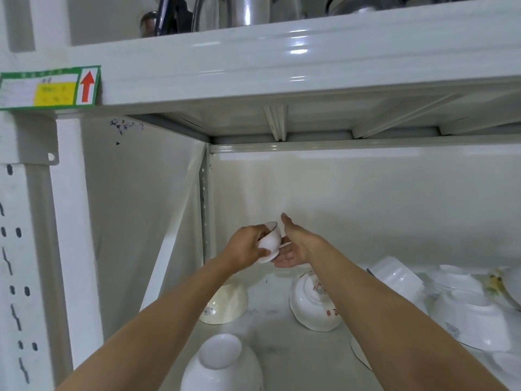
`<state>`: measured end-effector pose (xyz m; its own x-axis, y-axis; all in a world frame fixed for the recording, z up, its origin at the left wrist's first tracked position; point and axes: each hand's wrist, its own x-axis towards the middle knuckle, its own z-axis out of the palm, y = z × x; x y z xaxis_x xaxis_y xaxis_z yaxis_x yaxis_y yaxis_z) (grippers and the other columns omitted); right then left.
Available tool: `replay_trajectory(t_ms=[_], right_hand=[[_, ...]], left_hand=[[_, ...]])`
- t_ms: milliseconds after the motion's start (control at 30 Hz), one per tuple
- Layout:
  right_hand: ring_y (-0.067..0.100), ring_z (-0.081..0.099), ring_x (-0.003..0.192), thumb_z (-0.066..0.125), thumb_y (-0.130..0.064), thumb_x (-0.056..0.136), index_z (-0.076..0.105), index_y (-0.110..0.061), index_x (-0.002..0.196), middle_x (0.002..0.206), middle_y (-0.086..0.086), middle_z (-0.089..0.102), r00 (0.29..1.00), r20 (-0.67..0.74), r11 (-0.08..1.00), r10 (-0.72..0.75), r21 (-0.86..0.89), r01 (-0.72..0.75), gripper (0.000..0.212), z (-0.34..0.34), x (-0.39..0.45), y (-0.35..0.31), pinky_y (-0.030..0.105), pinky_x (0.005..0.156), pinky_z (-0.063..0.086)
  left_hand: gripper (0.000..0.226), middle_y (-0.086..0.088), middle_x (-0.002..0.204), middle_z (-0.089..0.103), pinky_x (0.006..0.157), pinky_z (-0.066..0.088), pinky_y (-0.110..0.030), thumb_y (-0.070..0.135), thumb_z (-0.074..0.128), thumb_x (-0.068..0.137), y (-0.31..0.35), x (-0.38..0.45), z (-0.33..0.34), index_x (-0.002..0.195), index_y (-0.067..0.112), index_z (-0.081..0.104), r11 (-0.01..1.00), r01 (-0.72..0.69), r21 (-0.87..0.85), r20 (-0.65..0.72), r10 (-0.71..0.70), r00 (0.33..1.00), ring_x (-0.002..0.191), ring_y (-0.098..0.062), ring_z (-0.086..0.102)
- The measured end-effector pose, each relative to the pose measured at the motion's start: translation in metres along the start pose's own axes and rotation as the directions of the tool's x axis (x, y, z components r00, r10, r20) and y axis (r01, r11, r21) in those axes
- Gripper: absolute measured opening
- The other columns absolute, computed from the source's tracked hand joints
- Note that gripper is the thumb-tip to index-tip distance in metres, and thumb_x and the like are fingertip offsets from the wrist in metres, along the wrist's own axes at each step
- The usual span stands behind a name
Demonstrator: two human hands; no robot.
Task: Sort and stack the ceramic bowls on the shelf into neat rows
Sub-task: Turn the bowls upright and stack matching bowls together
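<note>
My left hand (244,247) grips a small white ceramic bowl (269,244), tilted on its side, held up in the air near the shelf's back left corner. Right beside it, my right hand (291,244) is spread open, palm toward the bowl's foot, fingers apart. On the shelf floor (282,342) below lie several upturned bowls: a cream one (224,304) at the left, a white one with red marks (311,303) partly under my right forearm, and a white one (222,362) at the near edge.
More white bowls (470,317) lie jumbled at the right, one square-sided (397,277), one with a yellow flower pattern (499,283). The upper shelf beam (282,66) hangs overhead with metal pots (239,9) on it. A green label (50,87) sits on the left post.
</note>
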<state>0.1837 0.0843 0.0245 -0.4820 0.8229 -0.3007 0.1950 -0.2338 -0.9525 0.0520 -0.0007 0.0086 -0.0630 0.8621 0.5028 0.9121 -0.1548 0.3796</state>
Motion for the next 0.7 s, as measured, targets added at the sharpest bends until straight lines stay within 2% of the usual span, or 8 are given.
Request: replay_trajectory(t_ms=[67,200,300,367,433,500,600,700], right_hand=[[0.032,0.067,0.095,0.048,-0.069,0.086,0.056,0.001,0.114,0.107,0.021,0.066,0.999,-0.035,0.998,0.0,-0.059,-0.002,0.076,0.0,0.006,0.002,0.04,0.078,0.057],[0.027,0.062,0.07,0.049,-0.024,0.097,0.051,-0.001,0.111,0.087,0.017,0.058,0.987,-0.137,0.99,-0.079,-0.13,0.061,0.026,0.008,0.015,0.007,0.039,0.074,0.059],[0.032,0.065,0.069,0.043,-0.005,0.094,0.053,0.003,0.104,0.089,0.021,0.061,0.972,-0.195,0.969,-0.134,-0.232,0.087,0.016,0.014,0.022,0.012,0.043,0.066,0.059],[0.037,0.067,0.075,0.043,0.001,0.093,0.053,0.005,0.101,0.101,0.027,0.064,0.964,-0.223,0.958,-0.143,-0.278,0.078,0.014,0.018,0.025,0.015,0.046,0.065,0.059],[0.04,0.067,0.078,0.042,0.006,0.091,0.052,0.006,0.1,0.108,0.03,0.063,0.96,-0.24,0.944,-0.143,-0.324,0.06,0.013,0.021,0.029,0.017,0.048,0.066,0.059],[0.041,0.066,0.074,0.041,0.008,0.091,0.049,0.005,0.099,0.11,0.032,0.062,0.958,-0.246,0.923,-0.145,-0.382,0.041,0.012,0.023,0.033,0.02,0.049,0.065,0.058],[0.037,0.061,0.056,0.04,0.006,0.092,0.047,0.006,0.099,0.09,0.031,0.061,0.955,-0.264,0.884,-0.134,-0.467,-0.005,0.01,0.027,0.038,0.023,0.045,0.055,0.057],[0.037,0.059,0.052,0.039,0.004,0.092,0.049,0.006,0.105,0.08,0.028,0.058,0.953,-0.28,0.857,-0.116,-0.513,-0.046,0.017,0.028,0.047,0.029,0.049,0.064,0.059]], left_hand=[[0.047,-0.002,0.12,0.068,0.093,0.049,-0.033,0.014,0.073,0.077,-0.005,-0.003,0.003,0.122,0.017,0.062,0.996,-0.039,0.078,0.012,0.038,0.999,0.109,-0.022,0.063],[0.044,0.001,0.121,0.067,0.091,0.048,-0.032,0.018,0.071,0.08,-0.021,-0.007,0.013,0.123,0.023,0.061,0.983,-0.067,0.169,0.072,0.055,0.996,0.11,-0.021,0.061],[0.039,0.002,0.122,0.062,0.095,0.047,-0.032,0.031,0.075,0.079,-0.036,-0.007,0.018,0.116,0.022,0.065,0.997,0.034,0.074,0.051,-0.038,0.998,0.114,-0.019,0.059],[0.051,0.0,0.134,0.053,0.103,0.039,-0.027,0.04,0.074,0.079,-0.044,-0.006,0.017,0.124,0.021,0.061,0.995,0.099,0.023,0.008,-0.099,0.995,0.125,-0.018,0.051],[0.071,-0.005,0.146,0.043,0.108,0.032,-0.029,0.049,0.066,0.083,-0.052,-0.003,0.015,0.142,0.016,0.044,0.979,0.203,-0.009,0.046,-0.202,0.978,0.134,-0.021,0.043],[0.079,-0.01,0.149,0.041,0.107,0.036,-0.032,0.054,0.058,0.088,-0.059,0.001,0.016,0.149,0.011,0.03,0.936,0.337,-0.1,0.137,-0.322,0.937,0.131,-0.025,0.046],[0.061,-0.016,0.139,0.05,0.09,0.044,-0.028,0.032,0.056,0.095,-0.065,0.007,0.021,0.144,0.004,0.035,0.902,0.411,-0.135,0.159,-0.39,0.907,0.103,-0.025,0.061],[0.036,-0.022,0.126,0.057,0.096,0.048,-0.036,0.011,0.055,0.092,-0.069,0.01,0.026,0.127,0.003,0.049,0.902,0.42,-0.097,0.145,-0.405,0.903,0.101,-0.029,0.061]])
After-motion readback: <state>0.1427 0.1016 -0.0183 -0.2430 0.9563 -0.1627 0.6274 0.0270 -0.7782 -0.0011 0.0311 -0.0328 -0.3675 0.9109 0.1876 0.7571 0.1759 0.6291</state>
